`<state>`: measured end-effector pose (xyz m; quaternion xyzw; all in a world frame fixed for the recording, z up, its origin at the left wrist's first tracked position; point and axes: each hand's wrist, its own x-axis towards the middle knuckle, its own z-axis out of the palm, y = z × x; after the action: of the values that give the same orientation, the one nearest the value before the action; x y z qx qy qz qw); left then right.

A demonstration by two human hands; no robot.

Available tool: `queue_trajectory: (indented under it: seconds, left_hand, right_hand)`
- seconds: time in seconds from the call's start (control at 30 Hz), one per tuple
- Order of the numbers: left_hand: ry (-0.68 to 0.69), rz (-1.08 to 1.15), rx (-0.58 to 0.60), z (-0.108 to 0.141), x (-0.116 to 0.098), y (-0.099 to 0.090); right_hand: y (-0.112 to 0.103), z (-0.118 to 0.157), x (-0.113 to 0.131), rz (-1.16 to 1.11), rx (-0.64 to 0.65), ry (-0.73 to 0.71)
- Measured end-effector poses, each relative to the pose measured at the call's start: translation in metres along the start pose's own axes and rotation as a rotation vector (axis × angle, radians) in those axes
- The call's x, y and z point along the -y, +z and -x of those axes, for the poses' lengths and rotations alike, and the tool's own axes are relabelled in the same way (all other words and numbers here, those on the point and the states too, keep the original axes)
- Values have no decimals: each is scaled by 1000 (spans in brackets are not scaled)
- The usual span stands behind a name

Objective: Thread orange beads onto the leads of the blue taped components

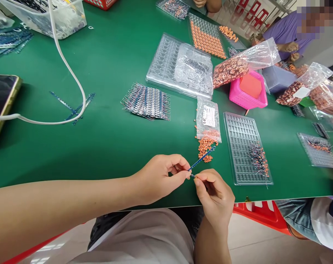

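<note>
My left hand (pixel 163 178) pinches a narrow blue circuit-board strip (pixel 203 157) between thumb and fingers, its free end slanting up to the right. Close beside it, my right hand (pixel 217 194) is closed at the fingertips near the strip's lower end. What those fingertips hold is too small to make out. Just beyond the hands lies a pile of small orange rings (pixel 205 151), spilling from a labelled clear bag (pixel 209 119). To the right, a clear ribbed tray (pixel 235 146) carries a heap of small parts with wire leads and orange rings (pixel 258 159).
A bundle of blue strips (pixel 148 102) lies ahead. Behind it are a clear moulded tray (pixel 163 60), a pink basket (pixel 249 97) and a bag of copper-coloured rings (pixel 232 71). At left, a white cable (pixel 67 66) crosses near a phone (pixel 2 102). Another person (pixel 287 36) sits across.
</note>
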<state>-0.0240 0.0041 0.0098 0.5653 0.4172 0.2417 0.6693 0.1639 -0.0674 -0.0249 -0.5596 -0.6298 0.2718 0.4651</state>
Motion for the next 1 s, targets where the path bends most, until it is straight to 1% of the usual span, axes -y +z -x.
queue_trajectory:
  seconds: [0.37, 0.8, 1.0]
  left_hand:
    - [-43, 42, 5, 0, 1, 0]
    - [-36, 61, 20, -1, 1, 0]
    - [-100, 130, 28, -3, 1, 0]
  right_hand:
    - [-1, 1, -2, -44, 23, 28]
    - [-2, 0, -1, -29, 43, 28]
    - [-3, 0, 0, -20, 56, 46]
